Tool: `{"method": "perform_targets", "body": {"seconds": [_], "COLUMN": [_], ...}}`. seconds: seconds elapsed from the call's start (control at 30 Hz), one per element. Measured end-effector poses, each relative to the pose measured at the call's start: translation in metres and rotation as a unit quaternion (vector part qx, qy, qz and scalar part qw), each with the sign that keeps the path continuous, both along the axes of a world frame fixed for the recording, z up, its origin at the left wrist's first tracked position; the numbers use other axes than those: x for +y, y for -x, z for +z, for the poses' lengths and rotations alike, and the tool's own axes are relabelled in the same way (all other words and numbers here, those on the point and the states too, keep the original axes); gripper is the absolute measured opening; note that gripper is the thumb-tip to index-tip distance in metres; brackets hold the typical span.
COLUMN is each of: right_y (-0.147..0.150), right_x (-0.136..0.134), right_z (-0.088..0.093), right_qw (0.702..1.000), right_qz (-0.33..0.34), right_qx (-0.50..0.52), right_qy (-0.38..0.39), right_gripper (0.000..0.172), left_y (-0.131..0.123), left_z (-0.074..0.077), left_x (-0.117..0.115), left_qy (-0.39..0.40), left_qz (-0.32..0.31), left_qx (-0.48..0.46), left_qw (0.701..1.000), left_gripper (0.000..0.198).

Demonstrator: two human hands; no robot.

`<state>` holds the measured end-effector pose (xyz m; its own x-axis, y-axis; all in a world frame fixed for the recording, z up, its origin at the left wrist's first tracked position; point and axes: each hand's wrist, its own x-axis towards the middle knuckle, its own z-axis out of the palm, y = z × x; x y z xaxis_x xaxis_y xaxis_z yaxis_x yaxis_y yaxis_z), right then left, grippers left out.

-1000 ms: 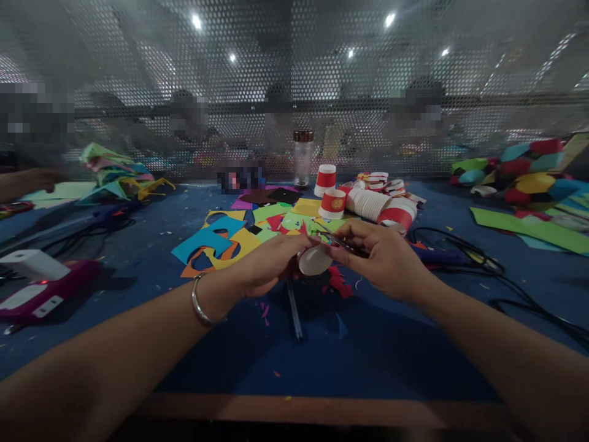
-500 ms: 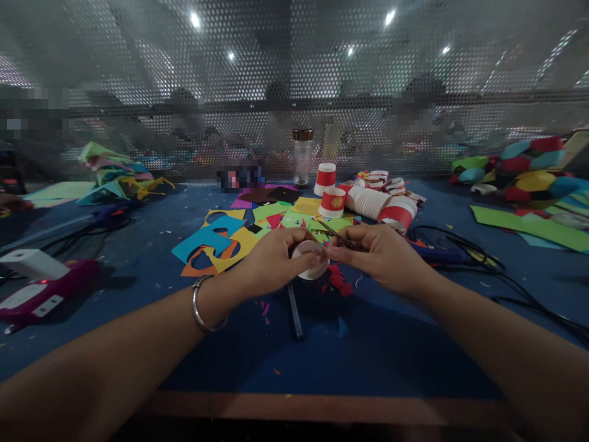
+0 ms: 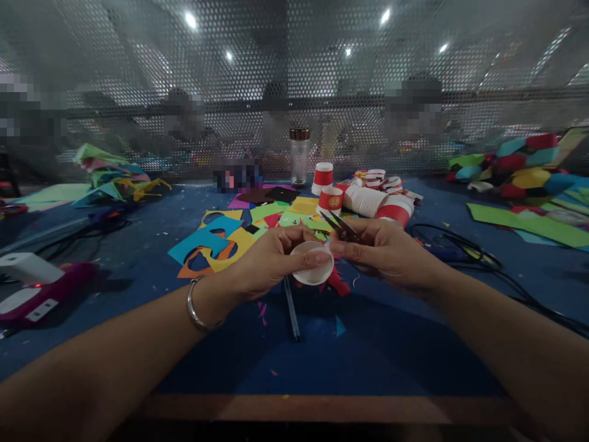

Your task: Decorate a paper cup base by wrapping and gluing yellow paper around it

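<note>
And the scissors [image 3: 341, 228] now show two blades spread apart, where half a second ago they looked almost together! The right hand [image 3: 389, 253] is closed around them, blades pointing up and left. The left hand [image 3: 267, 263] pinches the white cup piece [image 3: 317, 276] above the worktop [image 3: 239, 362], thumb across it: round, shallow, pale inside, tilted toward us.

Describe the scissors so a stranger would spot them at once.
Start at the blue table and find the person's right hand over it. The scissors are in that hand, pointing away and leftward. Dark, pointed and open in a V, they stand apart from the round white paper piece in the left hand and the red-and-white cup just beyond.
</note>
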<state>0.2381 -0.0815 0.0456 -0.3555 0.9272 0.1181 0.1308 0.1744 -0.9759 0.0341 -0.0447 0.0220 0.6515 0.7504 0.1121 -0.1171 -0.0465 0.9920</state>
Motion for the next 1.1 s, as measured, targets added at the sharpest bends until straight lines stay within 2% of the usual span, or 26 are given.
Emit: {"method": "perform_targets", "body": {"seconds": [0.13, 0.27, 0.43, 0.67, 0.8, 1.1], "right_y": [0.0, 0.001, 0.0, -0.002, -0.001, 0.001], "right_x": [0.002, 0.002, -0.001, -0.004, -0.005, -0.01], "right_z": [-0.001, -0.001, -0.008, -0.011, -0.008, -0.006], "right_qw": [0.996, 0.979, 0.963, 0.946, 0.933, 0.909], "right_qz": [-0.039, -0.059, -0.085, -0.092, -0.09, -0.103], "right_qx": [-0.058, -0.13, -0.165, -0.233, -0.255, -0.259], "right_qy": [-0.063, -0.145, -0.193, -0.208, -0.236, -0.31], "right_gripper": [0.042, 0.046, 0.053, 0.049, 0.05, 0.037], "left_y": [-0.001, 0.0, -0.001, -0.001, -0.001, -0.001], "left_z": [0.0, -0.002, -0.007, -0.005, -0.005, -0.006], "left_x": [0.002, 0.004, 0.006, 0.003, 0.002, 0.002], "left_qy": [-0.043, -0.105, -0.115, -0.18, -0.169, -0.144], "left_qz": [0.048, 0.109, 0.142, 0.122, 0.103, 0.083], "left_qx": [-0.004, -0.026, -0.047, -0.058, -0.057, -0.062], "left_qw": [0.998, 0.988, 0.982, 0.974, 0.979, 0.984], "left_gripper": [0.029, 0.016, 0.015, 0.009, 0.013, 0.021]}}
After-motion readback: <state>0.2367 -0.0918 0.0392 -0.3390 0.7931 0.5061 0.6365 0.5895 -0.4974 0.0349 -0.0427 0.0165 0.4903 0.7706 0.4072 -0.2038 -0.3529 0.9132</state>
